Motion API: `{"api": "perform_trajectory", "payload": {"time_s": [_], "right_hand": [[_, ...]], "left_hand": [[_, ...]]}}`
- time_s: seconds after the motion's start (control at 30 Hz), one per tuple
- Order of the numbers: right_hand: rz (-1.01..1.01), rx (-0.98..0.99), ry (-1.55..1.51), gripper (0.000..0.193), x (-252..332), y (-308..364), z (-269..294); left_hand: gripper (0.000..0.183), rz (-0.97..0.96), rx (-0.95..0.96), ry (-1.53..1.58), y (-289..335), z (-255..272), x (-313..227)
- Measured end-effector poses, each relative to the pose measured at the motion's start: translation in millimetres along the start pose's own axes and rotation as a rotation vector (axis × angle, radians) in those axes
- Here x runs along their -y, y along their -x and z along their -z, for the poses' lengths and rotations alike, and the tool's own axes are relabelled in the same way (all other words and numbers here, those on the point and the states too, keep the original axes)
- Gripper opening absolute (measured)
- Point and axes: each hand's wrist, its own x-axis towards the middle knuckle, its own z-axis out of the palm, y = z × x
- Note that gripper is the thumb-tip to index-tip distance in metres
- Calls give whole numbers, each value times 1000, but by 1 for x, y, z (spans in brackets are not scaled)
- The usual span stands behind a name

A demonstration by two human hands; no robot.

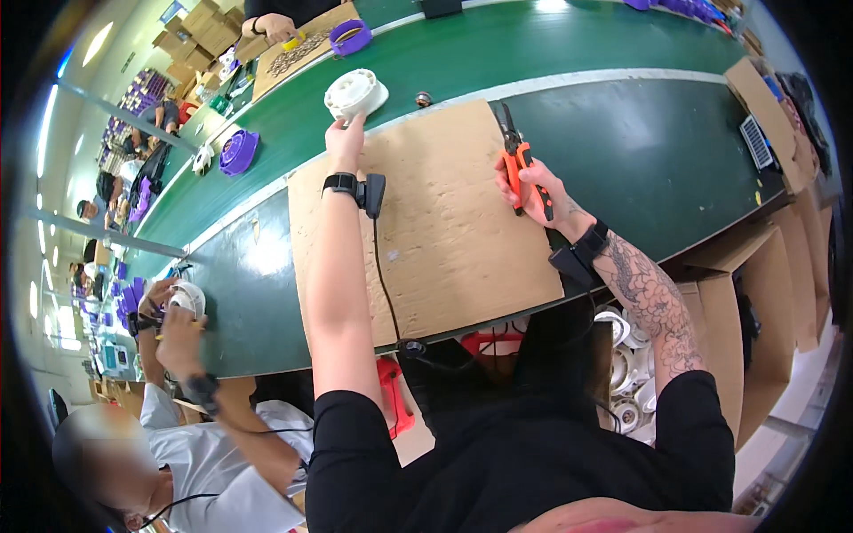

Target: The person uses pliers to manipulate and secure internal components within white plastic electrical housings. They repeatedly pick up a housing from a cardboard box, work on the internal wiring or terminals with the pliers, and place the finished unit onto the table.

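Observation:
Reaching forward, my left hand (346,140) grips the near edge of a white round plastic housing (352,92) over the green conveyor belt. My right hand (538,193) is closed round the orange and black handles of a pair of pliers (518,169), whose dark jaws point away from me. Between my hands lies a worn cardboard sheet (444,222) on the green bench. A small dark metallic round part (424,99) sits just past the far edge of the sheet, to the right of the housing.
At left a co-worker's hands (178,329) hold a white round part. Purple round parts (238,153) stand along the belt (533,53); another person's hand (277,27) works across it. Open cardboard boxes (773,302) crowd the right side. A box of white parts (627,373) is below the bench.

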Motion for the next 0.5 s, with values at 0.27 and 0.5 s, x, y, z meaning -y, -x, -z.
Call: {"api": "perform_trajectory", "payload": {"time_s": [0.27,0.5], "right_hand": [[-9,-217,701,61,2,-3,-31],[240,-300,1654,44,7,28,-61]], "left_hand": [[47,-600,408,-574,134,25,-10],[58,-561,500,-628,305,68,-19]]}}
